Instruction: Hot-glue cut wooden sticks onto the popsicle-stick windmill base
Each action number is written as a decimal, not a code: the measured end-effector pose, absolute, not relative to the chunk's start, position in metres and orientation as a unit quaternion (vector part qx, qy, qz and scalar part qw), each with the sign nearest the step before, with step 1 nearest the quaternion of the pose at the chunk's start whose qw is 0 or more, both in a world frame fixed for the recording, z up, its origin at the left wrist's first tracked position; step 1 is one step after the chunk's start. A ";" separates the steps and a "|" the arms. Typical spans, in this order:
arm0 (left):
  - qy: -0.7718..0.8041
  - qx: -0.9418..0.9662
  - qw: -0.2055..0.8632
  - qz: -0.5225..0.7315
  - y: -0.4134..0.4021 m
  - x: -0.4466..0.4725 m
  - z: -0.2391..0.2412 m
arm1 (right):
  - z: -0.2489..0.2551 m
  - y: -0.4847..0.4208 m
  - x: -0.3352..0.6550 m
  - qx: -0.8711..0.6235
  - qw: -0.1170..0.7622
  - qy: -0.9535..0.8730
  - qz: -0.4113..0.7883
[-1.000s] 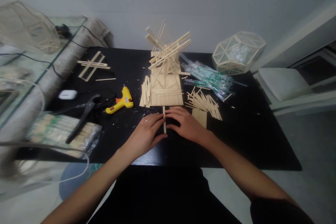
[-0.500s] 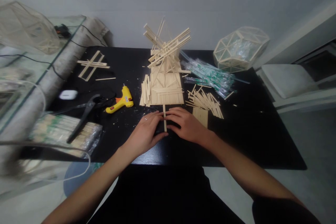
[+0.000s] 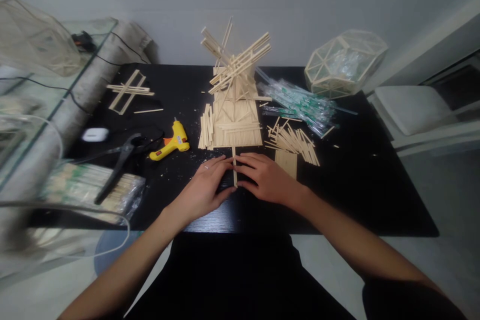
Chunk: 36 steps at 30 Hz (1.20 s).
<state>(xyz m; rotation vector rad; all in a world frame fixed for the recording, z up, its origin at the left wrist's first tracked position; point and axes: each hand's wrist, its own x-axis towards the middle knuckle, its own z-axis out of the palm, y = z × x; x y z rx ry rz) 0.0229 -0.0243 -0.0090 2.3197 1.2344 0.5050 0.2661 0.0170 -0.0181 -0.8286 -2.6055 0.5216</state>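
Note:
A thin wooden stick (image 3: 234, 167) lies on the black table (image 3: 356, 180), running toward me from the base of a stick-built model (image 3: 235, 105). My left hand (image 3: 205, 187) presses against the stick's left side with fingers together. From the right, my right hand (image 3: 267, 176) pinches the same stick, fingers closed on it. Both hands rest on the table just in front of the model's flat slatted base.
A yellow glue gun (image 3: 170, 143) and black pliers (image 3: 119, 165) lie left of my hands, beside a bag of sticks (image 3: 80, 185). Loose cut sticks (image 3: 294, 142), plastic wrappers (image 3: 300, 102) and a faceted stick-frame shape (image 3: 343, 62) sit to the right. A stick cross (image 3: 129, 91) lies far left.
Both hands stay on the stick; the view has tilted slightly, so the table contents sit a little higher in the picture.

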 end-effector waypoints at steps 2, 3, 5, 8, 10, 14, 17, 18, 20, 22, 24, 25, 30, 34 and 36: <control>0.451 0.842 0.227 0.191 -0.025 0.023 -0.010 | -0.017 0.017 0.267 -0.290 0.175 -0.922 0.186; 0.453 0.840 0.225 0.196 -0.025 0.024 -0.011 | -0.016 0.017 0.267 -0.288 0.174 -0.923 0.186; 0.459 0.836 0.223 0.203 -0.025 0.024 -0.014 | -0.015 0.016 0.267 -0.286 0.172 -0.924 0.186; 0.463 0.833 0.227 0.204 -0.025 0.024 -0.016 | -0.013 0.016 0.266 -0.282 0.174 -0.925 0.184; 0.463 0.832 0.230 0.202 -0.025 0.024 -0.017 | -0.012 0.015 0.266 -0.282 0.172 -0.926 0.182; 0.462 0.832 0.231 0.201 -0.025 0.023 -0.017 | -0.012 0.015 0.266 -0.286 0.169 -0.924 0.190; 0.461 0.833 0.232 0.197 -0.024 0.023 -0.017 | -0.013 0.015 0.266 -0.287 0.175 -0.920 0.201; 0.461 0.834 0.232 0.197 -0.024 0.023 -0.017 | -0.013 0.015 0.266 -0.287 0.176 -0.920 0.201; 0.458 0.835 0.235 0.194 -0.024 0.022 -0.017 | -0.014 0.015 0.266 -0.288 0.176 -0.920 0.198; 0.449 0.838 0.240 0.197 -0.024 0.020 -0.016 | -0.014 0.015 0.266 -0.289 0.171 -0.922 0.192; 0.450 0.833 0.240 0.213 -0.022 0.013 -0.012 | -0.014 0.015 0.266 -0.291 0.166 -0.924 0.185; 0.462 0.825 0.236 0.226 -0.020 0.008 -0.008 | -0.014 0.015 0.266 -0.293 0.164 -0.924 0.182; 0.630 0.726 0.121 0.250 -0.003 -0.035 0.013 | -0.015 0.014 0.266 -0.297 0.172 -0.921 0.185; 0.694 0.705 0.039 0.144 0.013 -0.066 0.015 | -0.015 0.014 0.266 -0.304 0.169 -0.918 0.189; 0.703 0.705 0.019 0.089 0.020 -0.074 0.009 | -0.014 0.014 0.266 -0.303 0.165 -0.921 0.183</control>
